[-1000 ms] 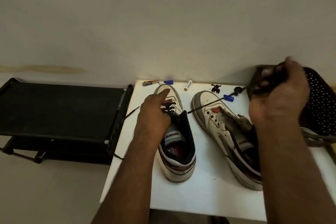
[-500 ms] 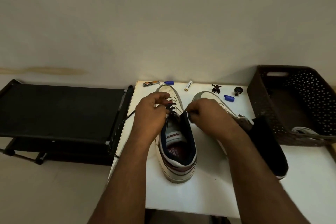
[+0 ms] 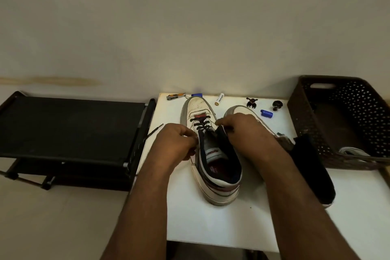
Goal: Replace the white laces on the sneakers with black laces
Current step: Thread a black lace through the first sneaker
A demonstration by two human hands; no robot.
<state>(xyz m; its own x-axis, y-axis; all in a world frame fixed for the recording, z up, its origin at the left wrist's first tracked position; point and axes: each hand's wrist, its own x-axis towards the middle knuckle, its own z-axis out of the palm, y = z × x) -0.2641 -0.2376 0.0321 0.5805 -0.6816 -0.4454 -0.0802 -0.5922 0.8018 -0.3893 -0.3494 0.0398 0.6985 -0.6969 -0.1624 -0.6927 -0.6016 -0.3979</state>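
White tabletop (image 3: 211,224) carrying two sneakers (image 3: 213,154), a nail clipper (image 3: 175,96), a battery (image 3: 220,99), blue caps (image 3: 266,113), and a dark perforated basket (image 3: 337,120) at right.

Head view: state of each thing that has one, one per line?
Left sneaker: upright, lower eyelets laced black.
Black lace: partly threaded, loose end trailing off table's left edge.
Right sneaker: mostly hidden, lacing unclear.
Left hand: curled at eyelets.
Right hand: curled at eyelets.
Basket: open, white cord inside.
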